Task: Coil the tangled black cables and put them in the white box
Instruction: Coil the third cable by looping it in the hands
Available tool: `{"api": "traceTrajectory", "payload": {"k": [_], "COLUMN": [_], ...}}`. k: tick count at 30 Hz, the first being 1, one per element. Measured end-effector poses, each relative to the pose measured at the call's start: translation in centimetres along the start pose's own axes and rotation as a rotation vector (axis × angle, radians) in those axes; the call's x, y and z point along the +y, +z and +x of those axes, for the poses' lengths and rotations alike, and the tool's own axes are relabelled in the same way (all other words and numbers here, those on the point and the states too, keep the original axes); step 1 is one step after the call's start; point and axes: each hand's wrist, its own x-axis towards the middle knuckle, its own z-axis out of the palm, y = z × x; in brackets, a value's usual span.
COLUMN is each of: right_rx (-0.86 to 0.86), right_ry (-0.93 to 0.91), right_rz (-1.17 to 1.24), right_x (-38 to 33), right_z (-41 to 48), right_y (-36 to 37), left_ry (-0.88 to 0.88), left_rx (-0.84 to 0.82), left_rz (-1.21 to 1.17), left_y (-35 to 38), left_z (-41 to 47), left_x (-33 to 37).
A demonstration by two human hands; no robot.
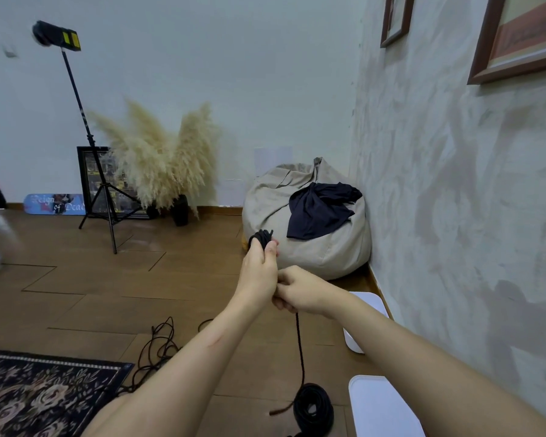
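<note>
My left hand is raised in front of me and grips a small bundle of black cable that sticks out above its fingers. Just below and to the right, my right hand pinches the same cable, and a strand hangs from it to the floor. That strand ends in a coiled black cable lying on the wood floor. More tangled black cable lies loose to the left, partly behind my left forearm. The white box sits by the wall, partly hidden by my right arm. A white lid lies nearer.
A grey beanbag with a dark cloth on it fills the corner. A tripod, dried pampas grass in dark vases and framed pictures stand at the far wall. A patterned rug covers the floor at lower left.
</note>
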Motion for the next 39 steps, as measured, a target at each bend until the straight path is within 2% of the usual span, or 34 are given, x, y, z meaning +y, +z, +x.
{"api": "traceTrajectory", "payload": {"k": [4, 7, 12, 15, 18, 22, 26, 34, 39], "right_rx": [-0.048, 0.033, 0.122, 0.128, 0.128, 0.168, 0.289, 0.336, 0.339], "right_ry": [-0.043, -0.075, -0.097, -0.074, -0.078, -0.094, -0.102, -0.125, -0.078], "right_rz": [-0.054, -0.088, -0.026, 0.036, 0.059, -0.012, -0.107, -0.295, -0.376], "right_x": [-0.1, 0.7, 2.1, 2.5, 2.5, 3.0, 3.7, 3.3, 2.9], "right_z": [-0.7, -1.3, -1.9, -1.8, -1.9, -1.4, -0.5, -0.7, -1.1], "right_y": [-1.6, -3.7, -5.8, -5.9, -5.8, -5.6, -5.7, -5.6, -5.8], "left_ry": [-0.015, -0.008, -0.062, -0.021, 0.111, 0.091, 0.062, 0.03, 0.015], "left_rx": [-0.052, -0.272, -0.55, -0.621, -0.539, -0.483, -0.439, -0.385, -0.365], "left_rz": [0.164, 0.243, 0.027, 0.072, 0.259, 0.367, 0.378, 0.421, 0.445], "left_y": [-1.0, -1.2, -0.4, -0.5, -0.3, -0.3, -0.1, 0.2, 0.3], "left_z": [1.1, 1.1, 0.1, -0.5, -1.2, -1.4, -1.5, -1.6, -1.7], "left_x": [-1.3, -2.4, -2.4, -2.1, -1.9, -1.9, -2.0, -2.1, -2.0]}}
